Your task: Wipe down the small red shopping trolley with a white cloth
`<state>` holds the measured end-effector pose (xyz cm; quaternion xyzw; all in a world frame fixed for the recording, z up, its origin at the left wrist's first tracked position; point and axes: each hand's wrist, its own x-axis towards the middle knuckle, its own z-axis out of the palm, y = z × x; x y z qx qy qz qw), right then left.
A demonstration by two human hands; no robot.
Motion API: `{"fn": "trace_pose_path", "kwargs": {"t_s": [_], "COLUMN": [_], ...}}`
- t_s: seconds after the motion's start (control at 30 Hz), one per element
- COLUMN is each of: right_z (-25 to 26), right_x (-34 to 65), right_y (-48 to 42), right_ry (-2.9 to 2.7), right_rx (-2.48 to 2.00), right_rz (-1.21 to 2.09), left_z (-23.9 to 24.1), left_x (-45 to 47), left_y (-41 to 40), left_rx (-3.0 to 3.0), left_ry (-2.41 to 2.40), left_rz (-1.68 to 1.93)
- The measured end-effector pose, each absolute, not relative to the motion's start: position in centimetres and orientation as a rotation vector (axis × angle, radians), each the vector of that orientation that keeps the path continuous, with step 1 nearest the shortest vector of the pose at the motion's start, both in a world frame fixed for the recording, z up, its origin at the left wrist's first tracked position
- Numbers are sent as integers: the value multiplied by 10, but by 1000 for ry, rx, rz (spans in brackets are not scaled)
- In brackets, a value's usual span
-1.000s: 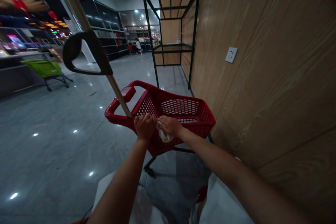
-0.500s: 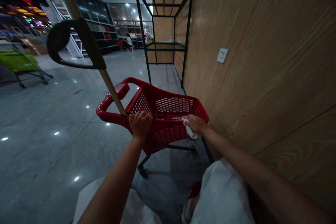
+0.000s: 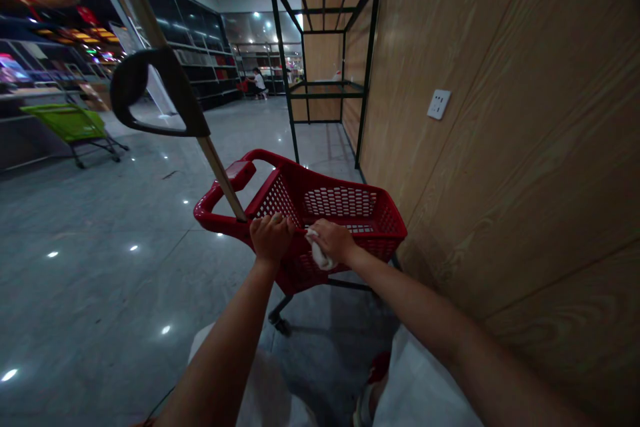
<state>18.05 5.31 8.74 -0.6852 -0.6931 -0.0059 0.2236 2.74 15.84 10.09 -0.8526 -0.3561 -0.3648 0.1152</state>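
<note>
A red plastic shopping cart point(image 3: 350, 207) stands on the grey floor beside a wooden wall. My left hand point(image 3: 271, 238) is closed over the cart's near rim, beside the foot of a tall pole ending in a black handle point(image 3: 160, 93). My right hand point(image 3: 334, 241) presses a crumpled white cloth point(image 3: 318, 255) against the same rim, a little to the right of the left hand.
The wood-panelled wall point(image 3: 525, 147) with a white socket point(image 3: 439, 105) runs along the right. An empty black metal rack point(image 3: 325, 60) stands behind the cart. A green cart point(image 3: 67, 123) sits far left. A person point(image 3: 259, 83) crouches by distant shelves.
My right hand slid the cloth right along the rim, then came back left, close to my left hand. The left hand kept its grip.
</note>
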Motion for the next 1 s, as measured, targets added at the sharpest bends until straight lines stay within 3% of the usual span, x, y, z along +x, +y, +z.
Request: {"fn": "trace_pose_path", "kwargs": {"t_s": [0.33,0.73,1.0], "right_z": [51,95,93], "right_x": [297,141,189], "right_y": [-47,82,40], "right_ry": [-1644,-1864,-1786], "right_rx": [-2211,-1803,-2101], "right_rz": [-89,-45,20], "left_z": [101,104,107], "left_x": [34,30,24], "left_y": [156,154,159], "left_rx": [-2477,-2503,-2536], "left_ry": [-1060,-1119,-1074], "left_rz": [-1137,-1122,-1069]}}
